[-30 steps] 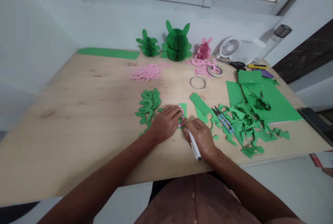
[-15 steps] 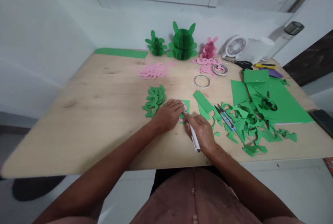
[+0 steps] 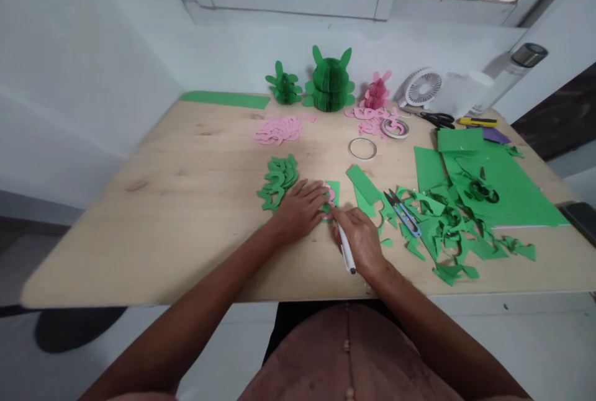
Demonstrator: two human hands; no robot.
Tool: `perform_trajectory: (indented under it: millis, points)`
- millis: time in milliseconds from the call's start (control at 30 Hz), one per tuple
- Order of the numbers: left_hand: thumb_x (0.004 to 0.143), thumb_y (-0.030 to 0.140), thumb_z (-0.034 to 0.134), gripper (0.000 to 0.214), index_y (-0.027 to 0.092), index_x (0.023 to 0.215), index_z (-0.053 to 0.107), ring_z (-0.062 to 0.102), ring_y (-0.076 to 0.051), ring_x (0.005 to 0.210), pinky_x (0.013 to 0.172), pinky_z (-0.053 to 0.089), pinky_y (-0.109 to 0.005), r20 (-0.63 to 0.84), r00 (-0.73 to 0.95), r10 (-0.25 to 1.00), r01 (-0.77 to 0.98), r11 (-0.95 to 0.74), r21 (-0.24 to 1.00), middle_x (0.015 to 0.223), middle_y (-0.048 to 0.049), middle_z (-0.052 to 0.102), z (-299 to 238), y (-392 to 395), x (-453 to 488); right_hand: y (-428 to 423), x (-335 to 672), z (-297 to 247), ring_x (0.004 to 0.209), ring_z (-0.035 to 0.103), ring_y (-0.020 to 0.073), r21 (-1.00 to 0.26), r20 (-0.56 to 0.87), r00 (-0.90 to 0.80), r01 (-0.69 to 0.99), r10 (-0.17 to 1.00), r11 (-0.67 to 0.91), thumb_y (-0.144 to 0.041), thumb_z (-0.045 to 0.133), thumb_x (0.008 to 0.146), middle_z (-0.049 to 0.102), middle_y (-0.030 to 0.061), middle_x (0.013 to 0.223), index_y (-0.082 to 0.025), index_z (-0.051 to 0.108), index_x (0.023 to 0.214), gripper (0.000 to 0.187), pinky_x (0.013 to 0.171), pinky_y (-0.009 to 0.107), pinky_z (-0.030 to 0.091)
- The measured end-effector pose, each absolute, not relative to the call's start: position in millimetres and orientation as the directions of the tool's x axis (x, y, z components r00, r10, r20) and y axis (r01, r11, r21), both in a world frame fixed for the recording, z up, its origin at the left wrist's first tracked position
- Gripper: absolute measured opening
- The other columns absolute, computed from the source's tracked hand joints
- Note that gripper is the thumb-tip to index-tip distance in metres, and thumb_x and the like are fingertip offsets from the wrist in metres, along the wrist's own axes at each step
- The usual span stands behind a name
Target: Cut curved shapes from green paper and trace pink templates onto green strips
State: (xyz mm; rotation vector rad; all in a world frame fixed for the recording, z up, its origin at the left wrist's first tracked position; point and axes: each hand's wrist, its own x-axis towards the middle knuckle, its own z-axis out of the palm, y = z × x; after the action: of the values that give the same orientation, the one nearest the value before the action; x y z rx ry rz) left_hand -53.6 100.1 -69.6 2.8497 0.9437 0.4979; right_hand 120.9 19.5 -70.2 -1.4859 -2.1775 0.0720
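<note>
My left hand (image 3: pixel 302 210) lies flat, fingers spread, pressing a pink paper cut-out (image 3: pixel 330 197) onto a small green paper piece (image 3: pixel 333 189) on the wooden table (image 3: pixel 177 202). My right hand (image 3: pixel 361 237) is closed round a white pen (image 3: pixel 346 252), its tip against the edge of the pink cut-out. A pile of green cut shapes (image 3: pixel 278 180) lies just left of my left hand.
Blue-handled snips (image 3: pixel 403 212) and a heap of green scraps (image 3: pixel 447 227) lie to the right, with green sheets (image 3: pixel 484 171) behind. Two tape rings (image 3: pixel 362 148), pink cut shapes (image 3: pixel 278 130), paper honeycomb figures (image 3: pixel 330 81), a small fan (image 3: pixel 423 86), black scissors (image 3: pixel 437 119) and a bottle (image 3: pixel 512 72) sit farther back.
Both hands stay on the pink cut-out and green piece; the pen has barely shifted. My head has turned a little, so the whole scene slid right in view.
</note>
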Motion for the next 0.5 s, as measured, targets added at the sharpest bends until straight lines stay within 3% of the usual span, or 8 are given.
perform_trajectory:
  millis: [400, 500]
  points:
    - [0.090, 0.027, 0.051, 0.025, 0.026, 0.112, 0.064, 0.045, -0.027, 0.130, 0.114, 0.022, -0.055, 0.333, 0.772, 0.541, 0.534, -0.837, 0.122, 0.131, -0.0046, 0.059, -76.3, 102.6, -59.9, 19.1, 117.3, -65.5, 0.075, 0.061, 0.0230, -0.330, 0.377, -0.250, 0.864, 0.892, 0.381, -0.015, 0.051, 0.091, 0.070, 0.0087, 0.078, -0.014, 0.065, 0.110, 0.024, 0.071, 0.035, 0.050]
    - [0.088, 0.024, 0.053, 0.026, 0.026, 0.111, 0.065, 0.046, -0.028, 0.129, 0.113, 0.024, -0.056, 0.340, 0.767, 0.544, 0.533, -0.835, 0.135, 0.129, -0.0053, 0.061, -74.9, 102.4, -60.2, 19.8, 118.7, -62.0, 0.076, 0.063, 0.0218, -0.466, 0.375, -0.191, 0.807, 0.907, 0.362, -0.015, 0.049, 0.092, 0.072, 0.0085, 0.083, -0.017, 0.065, 0.111, 0.025, 0.073, 0.035, 0.051]
